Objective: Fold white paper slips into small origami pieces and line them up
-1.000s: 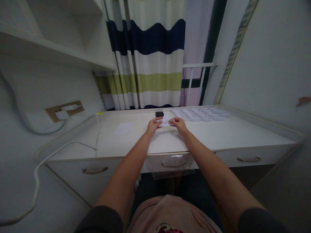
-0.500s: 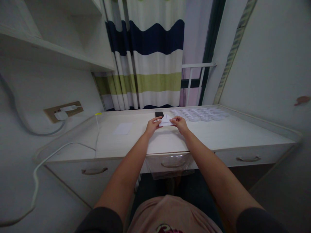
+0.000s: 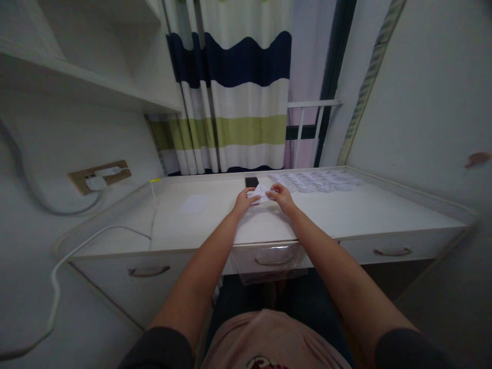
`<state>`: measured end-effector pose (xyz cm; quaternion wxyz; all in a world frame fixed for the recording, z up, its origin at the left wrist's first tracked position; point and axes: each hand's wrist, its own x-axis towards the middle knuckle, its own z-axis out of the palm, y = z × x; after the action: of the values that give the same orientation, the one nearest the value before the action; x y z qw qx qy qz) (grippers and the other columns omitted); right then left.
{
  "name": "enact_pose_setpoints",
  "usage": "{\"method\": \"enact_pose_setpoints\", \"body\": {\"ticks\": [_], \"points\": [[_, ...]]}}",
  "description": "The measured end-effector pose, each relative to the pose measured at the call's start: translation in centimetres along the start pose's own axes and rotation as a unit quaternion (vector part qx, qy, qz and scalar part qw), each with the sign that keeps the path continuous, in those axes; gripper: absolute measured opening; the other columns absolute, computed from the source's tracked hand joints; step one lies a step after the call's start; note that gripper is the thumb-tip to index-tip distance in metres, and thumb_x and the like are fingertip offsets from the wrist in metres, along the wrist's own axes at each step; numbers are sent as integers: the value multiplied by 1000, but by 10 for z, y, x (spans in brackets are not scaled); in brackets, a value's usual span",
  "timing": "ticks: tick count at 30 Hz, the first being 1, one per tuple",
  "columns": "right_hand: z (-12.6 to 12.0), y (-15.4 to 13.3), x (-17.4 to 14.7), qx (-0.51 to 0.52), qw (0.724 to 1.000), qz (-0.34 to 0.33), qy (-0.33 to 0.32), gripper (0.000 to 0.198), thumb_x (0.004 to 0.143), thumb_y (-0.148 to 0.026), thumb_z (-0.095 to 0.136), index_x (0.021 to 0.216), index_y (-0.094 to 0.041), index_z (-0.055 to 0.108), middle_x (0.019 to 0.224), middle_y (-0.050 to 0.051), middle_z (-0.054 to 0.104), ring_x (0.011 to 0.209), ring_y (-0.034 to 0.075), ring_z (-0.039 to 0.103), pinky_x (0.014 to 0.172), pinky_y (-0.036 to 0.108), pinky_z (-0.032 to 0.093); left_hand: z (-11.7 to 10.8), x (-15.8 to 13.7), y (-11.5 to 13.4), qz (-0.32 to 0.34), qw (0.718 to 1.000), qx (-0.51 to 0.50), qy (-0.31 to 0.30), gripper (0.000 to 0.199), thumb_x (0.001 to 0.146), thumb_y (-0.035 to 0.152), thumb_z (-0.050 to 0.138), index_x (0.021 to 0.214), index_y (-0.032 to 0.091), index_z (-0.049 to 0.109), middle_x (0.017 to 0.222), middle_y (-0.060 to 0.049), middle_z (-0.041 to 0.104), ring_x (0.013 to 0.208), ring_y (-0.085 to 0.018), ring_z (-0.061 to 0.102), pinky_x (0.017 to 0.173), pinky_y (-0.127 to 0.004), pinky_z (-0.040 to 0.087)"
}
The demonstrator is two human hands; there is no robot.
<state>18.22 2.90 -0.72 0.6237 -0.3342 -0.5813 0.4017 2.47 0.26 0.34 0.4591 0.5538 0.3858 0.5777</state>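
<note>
A partly folded white sheet of paper (image 3: 262, 191) is held just above the desk, its pointed flap facing away from me. My left hand (image 3: 244, 200) is closed on its left side, thumb on top. On the right edge, my right hand (image 3: 281, 197) pinches the paper between thumb and fingers. Behind the paper lies a small black flat object (image 3: 251, 182), whose kind I cannot make out. Several folded white paper pieces (image 3: 315, 181) lie in rows at the back right. Left of my hands rests a stack or sheet of white paper (image 3: 195, 203).
The white desk (image 3: 215, 230) has a raised rim and drawers along its front. Clear plastic (image 3: 269, 264) hangs over the middle drawer. A white cable (image 3: 115, 227) crosses the left edge, below a wall socket (image 3: 100, 177). A striped curtain (image 3: 249, 102) hangs behind.
The paper's outline has become narrower and more pointed. My right hand has shifted slightly left along it, and my left thumb now lies further over the paper.
</note>
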Motion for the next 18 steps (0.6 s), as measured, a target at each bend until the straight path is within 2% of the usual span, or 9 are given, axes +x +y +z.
{"method": "enact_pose_setpoints", "body": {"ticks": [2,5,8,11,14,18], "points": [[2,-1,-2,2,1000,24,-18,37,49,-33,72,76,-19,51,66,-4,55,58,10,52,54,23,44,-1,1,-1,11,999,44,15,39,55,13,73,91,12,60,76,-4,64,69,-14,60,71,-30,50],[3,-5,-6,-21,995,67,-65,37,50,-32,72,81,-18,57,71,0,60,62,12,55,54,24,46,-2,1,-1,23,997,71,4,36,55,15,73,89,12,62,78,-5,66,71,-15,60,72,-30,49],[3,-9,-8,-60,990,85,-99,30,51,-33,73,73,-14,63,66,2,62,60,12,55,53,23,46,-4,1,-2,28,997,72,-29,34,55,19,72,88,12,63,81,-6,67,72,-16,61,72,-31,49],[1,-11,-8,-69,989,91,-96,27,52,-32,74,68,-12,65,60,2,61,57,12,55,54,23,47,-5,3,-5,26,996,68,-54,33,54,22,73,84,11,65,82,-6,67,72,-16,60,73,-32,48],[-2,-12,-7,-42,988,108,-99,24,51,-29,75,66,-12,66,61,2,63,58,12,57,55,23,49,-8,5,-6,2,997,36,-72,34,53,24,75,83,11,66,81,-6,67,71,-15,59,72,-32,48],[-7,-12,-5,24,986,129,-108,20,52,-23,77,66,-13,67,68,3,66,62,13,60,58,22,53,-12,3,-3,-48,990,-57,-118,30,57,21,74,85,10,67,88,-8,67,75,-15,59,74,-31,49]]}}
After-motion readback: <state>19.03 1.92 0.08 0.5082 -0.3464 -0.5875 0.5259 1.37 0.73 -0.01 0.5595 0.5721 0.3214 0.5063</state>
